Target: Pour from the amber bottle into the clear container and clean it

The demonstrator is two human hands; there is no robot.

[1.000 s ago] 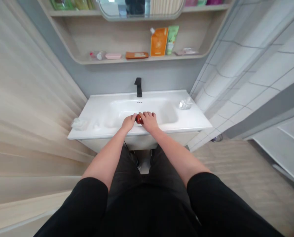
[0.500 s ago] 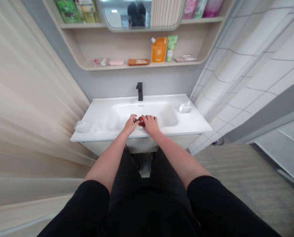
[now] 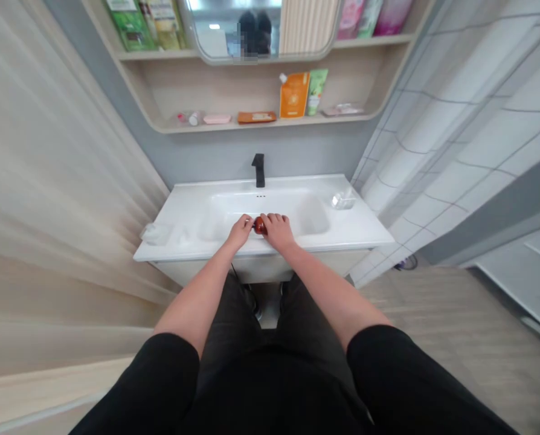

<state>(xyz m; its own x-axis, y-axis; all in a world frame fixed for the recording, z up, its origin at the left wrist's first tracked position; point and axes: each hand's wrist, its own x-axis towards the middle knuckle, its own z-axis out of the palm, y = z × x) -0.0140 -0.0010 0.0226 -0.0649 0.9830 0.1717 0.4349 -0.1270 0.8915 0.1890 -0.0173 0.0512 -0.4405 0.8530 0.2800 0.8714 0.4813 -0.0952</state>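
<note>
Over the front of the white sink, my right hand is wrapped round a small reddish-brown bottle. The bottle lies tilted sideways, its dark top pointing left. That top is mostly covered by the closed fingers of my left hand. Most of the bottle's body is hidden in my right palm.
A black faucet stands behind the basin. Clear containers sit on the counter at right and left. Above, a shelf holds an orange pouch, a green tube and small items. A curtain hangs at left.
My left fingers, spread around the bottle's dark top before, have closed over it. My right hand keeps its grip on the bottle. The whole view has shifted slightly.
</note>
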